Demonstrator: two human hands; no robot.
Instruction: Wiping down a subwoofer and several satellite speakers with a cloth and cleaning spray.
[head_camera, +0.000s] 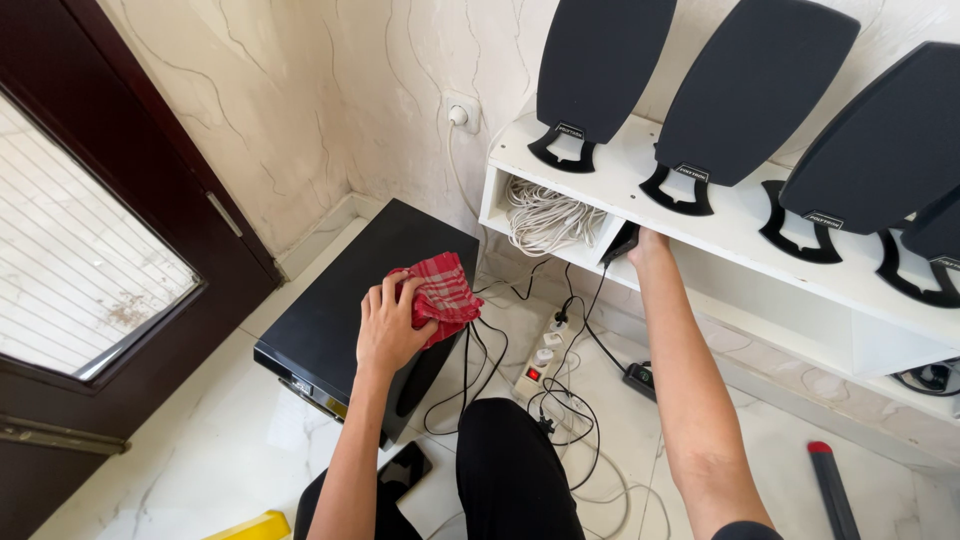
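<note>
Left hand (388, 325): fingers are curling over a crumpled red checked cloth (442, 292), pressing it onto the box.
Box (355, 305): smooth, matte black, lying under the hand.
Right hand (645, 244): reaching into the white shelf (720, 215); grip cannot be told.
Cables (545, 215): white coil lying left of that hand.

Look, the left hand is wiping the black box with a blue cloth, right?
Not quite. In the head view, the left hand presses a red checked cloth, not a blue one, onto the black box.
</note>
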